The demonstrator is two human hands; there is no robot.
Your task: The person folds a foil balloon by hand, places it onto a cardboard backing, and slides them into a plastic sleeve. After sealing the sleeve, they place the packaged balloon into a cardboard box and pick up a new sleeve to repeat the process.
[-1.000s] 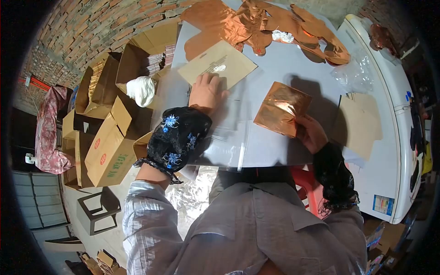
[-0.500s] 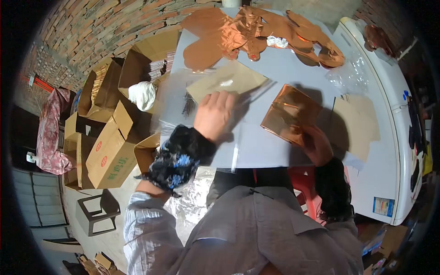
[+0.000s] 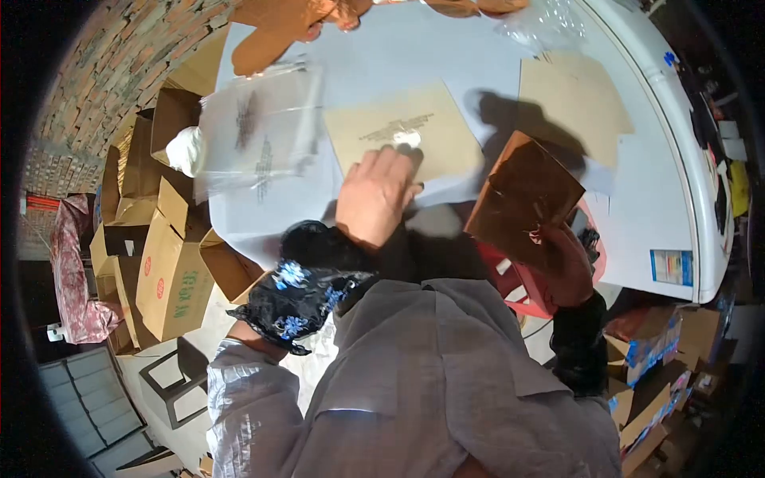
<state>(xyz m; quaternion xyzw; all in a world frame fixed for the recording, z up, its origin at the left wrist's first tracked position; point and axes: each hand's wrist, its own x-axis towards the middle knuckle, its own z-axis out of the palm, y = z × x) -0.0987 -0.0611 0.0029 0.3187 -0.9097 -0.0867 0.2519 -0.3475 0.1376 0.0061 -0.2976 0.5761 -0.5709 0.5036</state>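
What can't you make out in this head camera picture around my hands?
All in the head view:
Print on the tan card: too small, partly under the left hand.
Clear bags: blurred, count unclear.
Copper sheets: cut off by the top edge.
Right hand: fingertips behind the foil square it holds.
Label on the white chest: too small to read.

copper pieces [image 3: 275,28]: cut off by the top edge
clear bag [image 3: 255,135]: blurred, its print unreadable
card [image 3: 430,131]: print too small to read
right hand [image 3: 570,267]: fingertips hidden behind the copper sheet [image 3: 522,191]
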